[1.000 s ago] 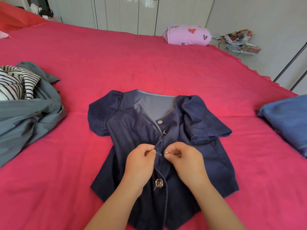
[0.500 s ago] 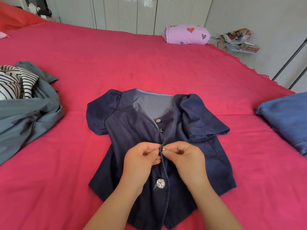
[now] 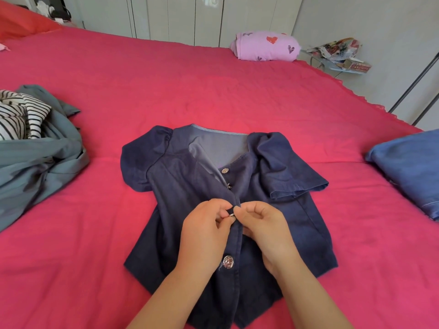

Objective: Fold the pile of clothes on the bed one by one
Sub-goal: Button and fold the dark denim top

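Home bedroom: wide bed (image 3: pixel 213 86) under pink cover, wardrobe doors (image 3: pixel 180 17) behind.

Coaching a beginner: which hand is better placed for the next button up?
Right hand, probably: the small silver button sits on its panel of the dark navy denim blouse; left hand pinches the overlapping edge.

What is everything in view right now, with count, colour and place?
bed cover: one, pink-red, under everything
blouse: one, navy, centre, laid flat
buttons: four visible, silver, down blouse front
grey garment: one, grey-green, crumpled, left
striped garment: one, black-and-white, on grey garment
folded cloth: one, blue, right edge
bundle: one, lilac with hearts, far bed edge
pillow: one, orange-red, far left corner
left hand: one, bare, pinching blouse front at a button
right hand: one, bare, pinching same spot
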Available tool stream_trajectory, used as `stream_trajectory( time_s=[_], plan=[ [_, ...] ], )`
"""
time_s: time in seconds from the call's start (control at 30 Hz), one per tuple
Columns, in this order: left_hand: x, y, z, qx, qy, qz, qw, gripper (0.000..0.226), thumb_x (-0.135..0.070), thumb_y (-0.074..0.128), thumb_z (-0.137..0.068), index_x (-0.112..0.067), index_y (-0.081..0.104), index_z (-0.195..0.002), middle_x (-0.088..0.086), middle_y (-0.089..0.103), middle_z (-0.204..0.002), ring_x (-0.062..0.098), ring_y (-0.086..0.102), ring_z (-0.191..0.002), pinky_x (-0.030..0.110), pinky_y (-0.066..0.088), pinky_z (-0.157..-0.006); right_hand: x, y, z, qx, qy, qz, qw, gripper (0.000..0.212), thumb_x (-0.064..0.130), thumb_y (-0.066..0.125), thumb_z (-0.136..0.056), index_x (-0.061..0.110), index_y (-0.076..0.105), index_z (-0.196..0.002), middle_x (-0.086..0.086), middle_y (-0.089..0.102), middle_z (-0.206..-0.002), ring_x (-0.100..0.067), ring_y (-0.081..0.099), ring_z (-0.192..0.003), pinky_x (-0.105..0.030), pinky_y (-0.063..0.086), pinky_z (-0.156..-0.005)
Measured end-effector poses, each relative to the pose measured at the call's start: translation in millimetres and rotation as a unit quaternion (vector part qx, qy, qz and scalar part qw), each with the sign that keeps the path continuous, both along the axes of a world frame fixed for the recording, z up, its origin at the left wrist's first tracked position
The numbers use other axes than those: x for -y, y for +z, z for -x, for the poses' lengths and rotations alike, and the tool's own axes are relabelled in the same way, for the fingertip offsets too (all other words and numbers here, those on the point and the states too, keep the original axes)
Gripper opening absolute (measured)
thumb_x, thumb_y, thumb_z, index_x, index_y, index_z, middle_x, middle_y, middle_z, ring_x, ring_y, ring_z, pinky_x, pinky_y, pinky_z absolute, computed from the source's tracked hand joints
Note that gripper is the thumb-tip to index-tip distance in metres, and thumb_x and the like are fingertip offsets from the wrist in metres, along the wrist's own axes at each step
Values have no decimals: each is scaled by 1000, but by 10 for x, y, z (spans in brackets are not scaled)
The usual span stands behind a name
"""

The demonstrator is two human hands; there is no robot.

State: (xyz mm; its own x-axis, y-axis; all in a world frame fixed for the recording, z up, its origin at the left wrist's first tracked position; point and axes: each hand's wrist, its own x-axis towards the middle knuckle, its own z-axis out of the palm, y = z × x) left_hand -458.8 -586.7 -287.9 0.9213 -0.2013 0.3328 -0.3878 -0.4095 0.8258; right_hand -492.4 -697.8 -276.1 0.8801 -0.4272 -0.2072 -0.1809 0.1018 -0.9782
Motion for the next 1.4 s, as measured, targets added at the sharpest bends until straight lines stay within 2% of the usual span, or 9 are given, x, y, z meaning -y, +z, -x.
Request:
stream_trajectory(
  time_s=[0.27,0.37,0.53,0.6,0.67,0.8,1.03,1.2,1.4],
  plan=[
    [-25,112,-11,-167,5,121,979,23,-1,71,-75,-24,67,-77,-4,69,-73,2,64,-67,9,48,-65,-12,17,-41,7,-21,-118,993,13,-2,61,-85,7,61,-95,-10,71,-78,-18,67,-71,-27,52,-66],
    [-17,156,-13,-316,11,274,908,16,5,68,-76,-10,68,-80,6,70,-74,10,65,-63,16,52,-57,-40,15,-41,13,-13,-98,995,16,-2,59,-86,10,60,-95,-7,70,-75,-17,65,-71,-27,52,-67],
    [-58,181,-82,-487,-8,427,762,10,9,57,-83,1,64,-81,5,68,-63,7,64,-55,15,52,-51,-115,5,-56,15,36,146,989,24,2,59,-86,25,55,-91,3,67,-78,-4,62,-71,-19,50,-70],
    [-79,203,-110,-511,-20,432,743,10,8,56,-84,2,63,-80,5,67,-60,7,63,-52,15,52,-50,-120,26,-58,10,61,224,973,27,4,59,-86,29,52,-88,6,65,-81,-1,60,-70,-14,48,-68],
    [-69,205,-127,-478,-24,356,803,9,5,58,-84,-1,63,-79,5,66,-62,8,61,-53,16,52,-52,-98,58,-43,-10,88,276,957,24,6,59,-85,30,54,-87,6,65,-82,-4,59,-70,-13,47,-67],
    [-39,174,-186,-202,45,89,974,5,-20,65,-83,-17,63,-87,-4,64,-85,6,60,-74,25,51,-73,-49,117,4,-10,115,355,928,26,5,62,-80,31,55,-77,5,62,-72,-7,54,-63,-8,41,-60],
    [-51,43,-336,-118,42,-69,990,39,-18,65,-83,-20,54,-121,-4,51,-93,13,51,-82,19,34,-74,-21,154,14,-37,230,352,907,32,7,63,-81,39,62,-77,11,69,-84,1,61,-75,-9,45,-72],
    [-107,5,-397,-120,34,-99,987,35,-8,57,-85,-16,55,-119,-5,47,-81,20,53,-88,26,38,-78,8,222,-248,49,71,377,922,23,10,58,-86,30,68,-87,15,68,-87,0,61,-82,-11,45,-78],
    [-134,24,-362,-86,24,-187,978,39,-19,58,-89,-31,51,-126,-6,37,-117,11,51,-97,21,41,-76,-5,79,-697,-31,113,518,847,29,23,51,-93,19,54,-122,2,63,-111,-16,58,-99,-25,43,-83]
  ],
)
